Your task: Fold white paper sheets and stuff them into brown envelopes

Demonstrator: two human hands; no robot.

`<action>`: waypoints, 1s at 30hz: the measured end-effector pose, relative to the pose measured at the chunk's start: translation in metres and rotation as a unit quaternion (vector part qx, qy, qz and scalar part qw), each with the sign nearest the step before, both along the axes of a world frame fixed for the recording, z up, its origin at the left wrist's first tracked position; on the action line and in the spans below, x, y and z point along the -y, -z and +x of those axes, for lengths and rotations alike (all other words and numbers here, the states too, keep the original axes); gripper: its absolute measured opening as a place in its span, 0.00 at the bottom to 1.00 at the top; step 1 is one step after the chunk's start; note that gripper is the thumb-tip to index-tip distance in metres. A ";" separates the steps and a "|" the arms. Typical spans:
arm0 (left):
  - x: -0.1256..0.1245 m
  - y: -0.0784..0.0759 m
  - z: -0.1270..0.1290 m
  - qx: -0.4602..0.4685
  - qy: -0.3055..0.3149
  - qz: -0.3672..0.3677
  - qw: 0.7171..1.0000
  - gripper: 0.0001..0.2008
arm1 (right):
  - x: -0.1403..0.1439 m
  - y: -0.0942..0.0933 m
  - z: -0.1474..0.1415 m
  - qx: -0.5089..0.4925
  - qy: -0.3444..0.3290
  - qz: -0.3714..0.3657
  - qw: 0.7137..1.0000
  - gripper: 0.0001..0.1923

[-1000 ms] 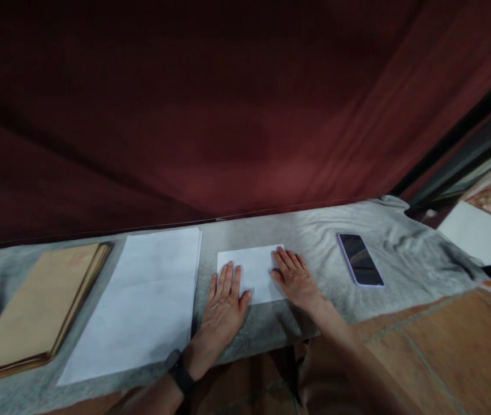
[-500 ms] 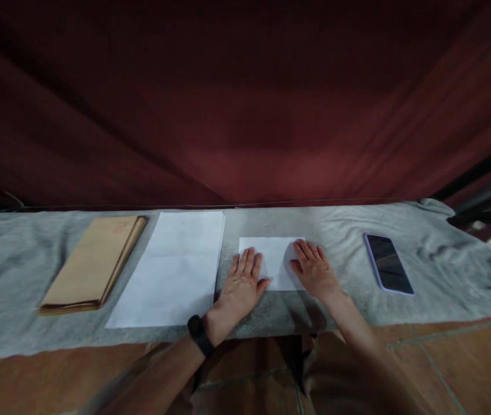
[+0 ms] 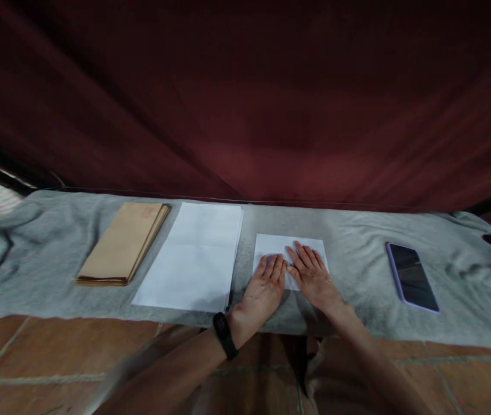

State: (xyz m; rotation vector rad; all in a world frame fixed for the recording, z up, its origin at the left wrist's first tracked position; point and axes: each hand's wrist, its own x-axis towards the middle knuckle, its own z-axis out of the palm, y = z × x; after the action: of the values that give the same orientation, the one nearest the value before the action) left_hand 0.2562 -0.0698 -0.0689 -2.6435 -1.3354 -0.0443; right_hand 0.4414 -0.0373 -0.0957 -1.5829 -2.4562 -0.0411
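Note:
A small folded white paper (image 3: 275,246) lies on a grey cloth (image 3: 349,248). My left hand (image 3: 265,287) rests flat on its near left part, fingers together, a black band on the wrist. Flat beside it, my right hand (image 3: 313,275) presses on the paper's middle and right, and the fingertips of the two hands nearly touch. Neither hand grips anything.
A stack of white sheets (image 3: 196,256) lies left of the folded paper, and a pile of brown envelopes (image 3: 124,242) farther left. A dark phone (image 3: 412,276) lies at the right. A dark red curtain (image 3: 245,104) hangs behind. Brown tiled floor (image 3: 55,363) is below.
My hands have drawn together on the folded paper, the left sliding right onto it. The view has swung left, so everything sits farther right in the frame.

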 end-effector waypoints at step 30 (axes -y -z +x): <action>0.010 0.001 0.010 -0.003 -0.026 0.007 1.000 0.26 | -0.011 -0.005 0.040 -0.038 0.064 0.038 0.997 0.29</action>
State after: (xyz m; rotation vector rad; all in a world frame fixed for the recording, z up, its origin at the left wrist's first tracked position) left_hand 0.2657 -0.0799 -0.0694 -2.5949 -1.3960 -0.0385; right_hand 0.4814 -0.0259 -0.0904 -1.6742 -2.2663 -0.0916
